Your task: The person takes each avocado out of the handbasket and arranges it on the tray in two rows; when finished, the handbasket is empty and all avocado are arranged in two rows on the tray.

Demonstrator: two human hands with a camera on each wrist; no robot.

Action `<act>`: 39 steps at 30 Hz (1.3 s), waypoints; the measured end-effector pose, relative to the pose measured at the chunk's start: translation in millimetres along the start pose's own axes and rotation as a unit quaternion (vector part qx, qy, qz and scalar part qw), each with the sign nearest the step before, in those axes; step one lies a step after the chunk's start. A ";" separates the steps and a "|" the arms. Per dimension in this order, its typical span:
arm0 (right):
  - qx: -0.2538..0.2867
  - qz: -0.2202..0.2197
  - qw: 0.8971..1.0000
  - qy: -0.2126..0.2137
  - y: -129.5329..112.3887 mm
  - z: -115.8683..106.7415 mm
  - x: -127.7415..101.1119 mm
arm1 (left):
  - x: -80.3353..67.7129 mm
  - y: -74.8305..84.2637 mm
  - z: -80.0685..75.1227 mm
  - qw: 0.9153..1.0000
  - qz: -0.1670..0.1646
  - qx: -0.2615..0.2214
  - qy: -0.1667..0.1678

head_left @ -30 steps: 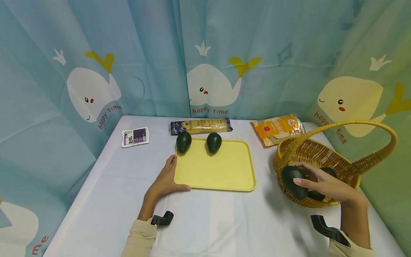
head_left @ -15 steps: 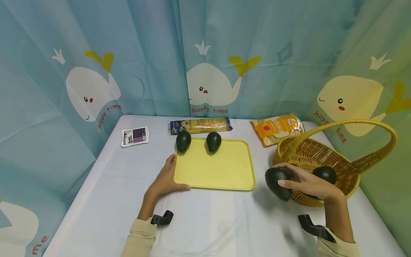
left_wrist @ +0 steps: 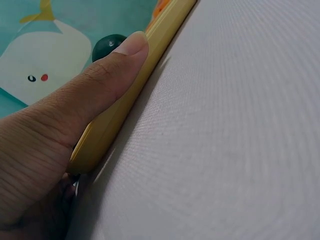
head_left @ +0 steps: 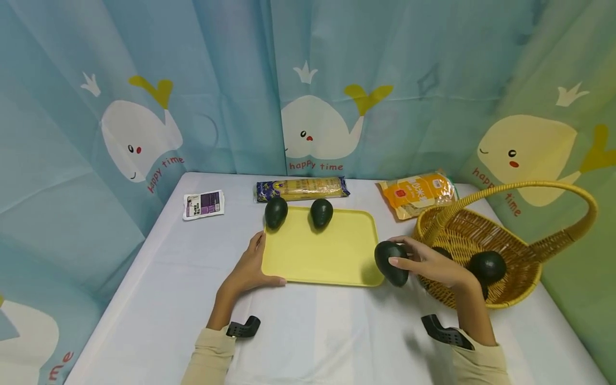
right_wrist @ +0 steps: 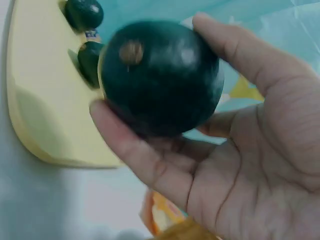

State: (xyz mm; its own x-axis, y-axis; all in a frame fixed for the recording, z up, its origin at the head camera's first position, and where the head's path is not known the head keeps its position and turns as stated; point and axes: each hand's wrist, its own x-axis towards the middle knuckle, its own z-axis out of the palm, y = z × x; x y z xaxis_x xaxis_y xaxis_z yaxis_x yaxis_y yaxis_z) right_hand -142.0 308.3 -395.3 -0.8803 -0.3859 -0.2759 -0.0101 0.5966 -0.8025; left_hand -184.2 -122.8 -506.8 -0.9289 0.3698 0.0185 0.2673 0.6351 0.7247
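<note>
Head view: the right hand (head_left: 430,263) grips a dark avocado (head_left: 391,262), fingers curled round it, holding it above the near right corner of the yellow tray (head_left: 322,254), between the tray and the basket (head_left: 510,291). The left hand (head_left: 248,266) rests on the tray's near left corner, thumb along the front edge and fingers up the left side, clasping the rim. Two more avocados (head_left: 276,212) sit at the tray's far edge, one on the far left corner, the other (head_left: 321,212) just right of it. The wicker basket stands on the desk (head_left: 159,299) right of the tray, its handle arching over, with another avocado (head_left: 487,266) inside. Behind the tray lie a long noodle pack (head_left: 301,188), an orange bag (head_left: 416,193) and a small white-and-purple packet (head_left: 203,205). A whale-print curtain (head_left: 144,107) hangs behind the desk.

Left wrist view: the thumb (left_wrist: 107,70) lies pressed along the tray edge (left_wrist: 125,112), which sits flat on the white desk cloth (left_wrist: 225,140). A dark avocado (left_wrist: 107,46) shows beyond the thumb tip.

Right wrist view: the avocado (right_wrist: 162,77) is held between thumb (right_wrist: 235,52) and fingers (right_wrist: 145,160), its stem scar facing the camera. Below it lies the tray (right_wrist: 40,90), with the two other avocados (right_wrist: 84,14) at its far edge.
</note>
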 end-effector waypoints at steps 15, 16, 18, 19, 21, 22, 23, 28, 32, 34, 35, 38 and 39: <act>0.097 0.077 0.990 0.070 -5.4 10.7 63.8 | 0.3 -1.4 -0.7 1.000 0.000 0.004 0.000; 0.100 0.082 0.989 0.076 -6.2 10.9 67.9 | 0.6 -1.9 -0.5 1.000 -0.001 0.005 0.000; 0.107 0.092 0.986 0.086 -7.2 11.3 75.6 | 1.3 -3.0 -0.1 1.000 0.001 0.006 0.001; 0.110 0.099 0.985 0.091 -7.2 11.3 79.4 | 1.4 -3.1 0.0 1.000 0.000 0.005 0.000; 0.110 0.109 0.983 0.098 -6.7 11.2 86.3 | 1.9 -3.9 0.4 1.000 0.000 0.006 -0.001; 0.112 0.112 0.982 0.101 -6.6 11.2 89.5 | 2.2 -4.3 0.7 1.000 0.001 0.006 -0.001; 0.112 0.117 0.981 0.103 -6.3 11.1 92.8 | 2.5 -4.5 1.0 1.000 0.001 0.006 -0.002; 0.099 0.130 0.979 0.119 -6.0 11.1 104.3 | 3.8 -4.4 1.9 1.000 0.003 0.009 -0.002; 0.079 0.139 0.978 0.131 -7.6 8.8 109.4 | 4.1 -4.0 2.4 1.000 0.005 0.009 -0.001; 0.075 0.142 0.977 0.137 -8.8 8.0 111.9 | 4.0 -3.9 2.4 1.000 0.005 0.010 0.000; 0.075 0.142 0.977 0.140 -9.4 7.9 113.2 | 3.7 -3.6 2.2 1.000 0.004 0.010 -0.001; 0.068 0.140 0.977 0.145 -9.2 7.8 116.6 | 2.9 -3.5 1.7 1.000 -0.001 0.011 -0.003; 0.067 0.139 0.977 0.147 -8.2 8.0 118.3 | 2.6 -3.6 1.6 1.000 -0.003 0.011 -0.005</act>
State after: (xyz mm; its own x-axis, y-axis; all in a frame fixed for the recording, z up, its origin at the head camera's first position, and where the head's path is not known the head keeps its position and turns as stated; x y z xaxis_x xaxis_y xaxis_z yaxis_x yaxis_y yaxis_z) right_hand -242.3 252.1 -425.6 -0.9386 0.0080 -0.3450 0.2935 0.5442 -0.7859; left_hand -187.2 -123.1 -510.5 -0.9281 0.3723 0.0079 0.2678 0.6524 0.7090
